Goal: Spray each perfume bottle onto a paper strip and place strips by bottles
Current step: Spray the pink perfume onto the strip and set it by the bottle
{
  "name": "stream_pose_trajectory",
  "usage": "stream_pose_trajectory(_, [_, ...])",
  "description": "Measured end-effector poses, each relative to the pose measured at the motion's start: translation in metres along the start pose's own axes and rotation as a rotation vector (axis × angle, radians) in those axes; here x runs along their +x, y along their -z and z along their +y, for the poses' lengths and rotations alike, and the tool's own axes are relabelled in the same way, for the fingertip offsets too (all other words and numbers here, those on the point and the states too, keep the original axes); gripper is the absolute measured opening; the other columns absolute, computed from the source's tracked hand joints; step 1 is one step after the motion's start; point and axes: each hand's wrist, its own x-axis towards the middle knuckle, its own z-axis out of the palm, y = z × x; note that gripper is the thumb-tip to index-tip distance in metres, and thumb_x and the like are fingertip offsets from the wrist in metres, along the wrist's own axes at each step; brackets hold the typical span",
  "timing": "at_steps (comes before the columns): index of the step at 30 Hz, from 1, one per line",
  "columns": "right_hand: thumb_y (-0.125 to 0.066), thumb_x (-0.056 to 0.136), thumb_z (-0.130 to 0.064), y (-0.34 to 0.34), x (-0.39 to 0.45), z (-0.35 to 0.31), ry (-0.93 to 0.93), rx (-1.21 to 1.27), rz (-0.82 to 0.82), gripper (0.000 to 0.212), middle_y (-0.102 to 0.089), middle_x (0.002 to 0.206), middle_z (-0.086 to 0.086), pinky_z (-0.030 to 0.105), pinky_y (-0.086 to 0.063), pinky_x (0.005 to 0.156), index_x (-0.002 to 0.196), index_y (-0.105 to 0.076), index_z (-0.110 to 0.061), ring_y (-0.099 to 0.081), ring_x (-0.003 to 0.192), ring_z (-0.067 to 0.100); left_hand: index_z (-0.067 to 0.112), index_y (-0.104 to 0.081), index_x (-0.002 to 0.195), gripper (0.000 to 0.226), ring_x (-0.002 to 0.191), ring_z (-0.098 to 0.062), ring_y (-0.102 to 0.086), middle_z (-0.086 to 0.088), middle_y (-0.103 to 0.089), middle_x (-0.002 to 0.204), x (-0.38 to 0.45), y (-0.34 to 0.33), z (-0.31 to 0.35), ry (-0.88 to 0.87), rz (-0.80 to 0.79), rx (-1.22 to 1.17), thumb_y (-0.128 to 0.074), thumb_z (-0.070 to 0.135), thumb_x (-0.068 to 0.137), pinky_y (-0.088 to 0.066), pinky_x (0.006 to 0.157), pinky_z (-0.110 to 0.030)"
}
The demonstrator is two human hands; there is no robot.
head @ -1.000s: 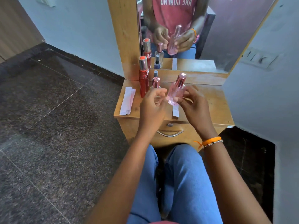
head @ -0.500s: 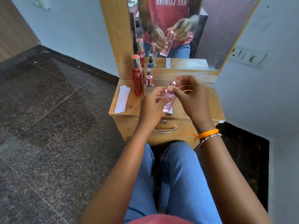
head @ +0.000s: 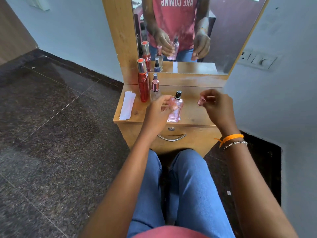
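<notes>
Nearest the camera, two knees in blue jeans (head: 185,186) are seen below a wooden dressing table (head: 195,114). The left hand (head: 158,114) is closed around the pink perfume bottle (head: 175,109), held upright over the table's front edge; its fingers cover the bottle's left side, and the black spray nozzle (head: 178,94) is exposed above them. The right hand (head: 217,107) is held apart to the right, its fingertips pinched together on the pink cap (head: 201,101). A white paper strip (head: 178,119) is partly hidden behind the bottle's base. A stack of paper strips (head: 127,105) lies at the table's left edge. Farther back, a tall red bottle (head: 143,83), a clear bottle with a pink cap (head: 155,91) and a small dark-capped bottle (head: 155,76) are grouped before the mirror (head: 223,40).
</notes>
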Motion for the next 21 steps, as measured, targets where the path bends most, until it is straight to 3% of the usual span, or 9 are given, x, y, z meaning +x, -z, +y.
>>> stream_pose_trajectory(2, [-0.059, 0.077, 0.01, -0.006, -0.005, 0.013, -0.041, -0.047, 0.015, 0.02, -0.069, 0.088, 0.017, 0.026, -0.049, 0.075, 0.09, -0.066, -0.004, -0.066, 0.08, 0.028, 0.01, -0.061, 0.11, 0.024, 0.097, -0.01, -0.057, -0.001, -0.065, 0.108, 0.0, -0.002, 0.0, 0.004, -0.008, 0.002, -0.062, 0.011, 0.086, -0.042, 0.08, -0.014])
stream_pose_trajectory(4, [-0.058, 0.076, 0.009, -0.01, -0.008, 0.022, -0.042, -0.086, 0.034, 0.02, -0.068, 0.088, 0.017, 0.032, -0.05, 0.077, 0.088, -0.067, -0.006, -0.065, 0.082, 0.031, 0.011, -0.062, 0.109, 0.024, 0.096, -0.01, -0.057, 0.001, -0.064, 0.105, -0.001, -0.003, -0.001, 0.002, -0.016, 0.002, -0.062, 0.012, 0.086, -0.042, 0.08, -0.013])
stream_pose_trajectory(8, [-0.06, 0.078, 0.006, -0.014, -0.01, 0.027, -0.056, -0.106, 0.035, 0.018, -0.066, 0.094, 0.016, 0.025, -0.041, 0.072, 0.091, -0.065, -0.006, -0.062, 0.085, 0.03, 0.011, -0.062, 0.108, 0.023, 0.097, -0.01, -0.058, 0.002, -0.065, 0.105, 0.0, -0.005, -0.002, 0.003, -0.032, 0.027, -0.062, 0.015, 0.086, -0.044, 0.08, -0.017])
stream_pose_trajectory(13, [-0.057, 0.086, 0.0, -0.007, -0.02, 0.014, 0.077, -0.062, 0.095, 0.035, -0.059, 0.112, 0.008, 0.022, -0.045, 0.088, 0.12, -0.057, -0.01, -0.056, 0.101, 0.017, 0.011, -0.061, 0.112, 0.025, 0.099, -0.01, -0.057, 0.002, -0.064, 0.106, 0.003, -0.005, -0.002, 0.003, -0.056, 0.019, -0.061, 0.017, 0.087, -0.043, 0.08, -0.017])
stream_pose_trajectory(16, [-0.055, 0.092, -0.009, -0.003, -0.028, 0.0, 0.105, 0.217, -0.131, 0.035, -0.061, 0.106, -0.004, 0.009, -0.045, 0.08, 0.124, -0.051, -0.021, -0.058, 0.092, -0.002, 0.015, -0.06, 0.107, 0.02, 0.097, -0.012, -0.057, 0.002, -0.06, 0.107, 0.006, -0.009, 0.003, -0.001, -0.08, -0.064, -0.061, 0.014, 0.088, -0.046, 0.085, -0.026])
stream_pose_trajectory(18, [-0.061, 0.09, -0.009, -0.007, -0.032, -0.006, 0.085, 0.299, -0.271, 0.039, -0.064, 0.105, -0.002, 0.016, -0.05, 0.081, 0.126, -0.05, -0.018, -0.063, 0.092, 0.005, 0.017, -0.06, 0.109, 0.022, 0.098, -0.016, -0.058, -0.001, -0.054, 0.111, 0.009, -0.013, 0.007, -0.004, -0.112, -0.113, -0.061, 0.014, 0.088, -0.048, 0.088, -0.031])
stream_pose_trajectory(21, [-0.067, 0.084, -0.004, -0.011, -0.033, -0.007, 0.069, 0.288, -0.224, 0.044, -0.065, 0.098, -0.003, 0.023, -0.053, 0.078, 0.124, -0.052, -0.011, -0.063, 0.083, 0.01, 0.01, -0.063, 0.113, 0.025, 0.101, -0.017, -0.057, -0.001, -0.05, 0.108, 0.016, -0.021, 0.011, -0.028, -0.139, -0.061, -0.06, 0.016, 0.088, -0.047, 0.089, -0.027])
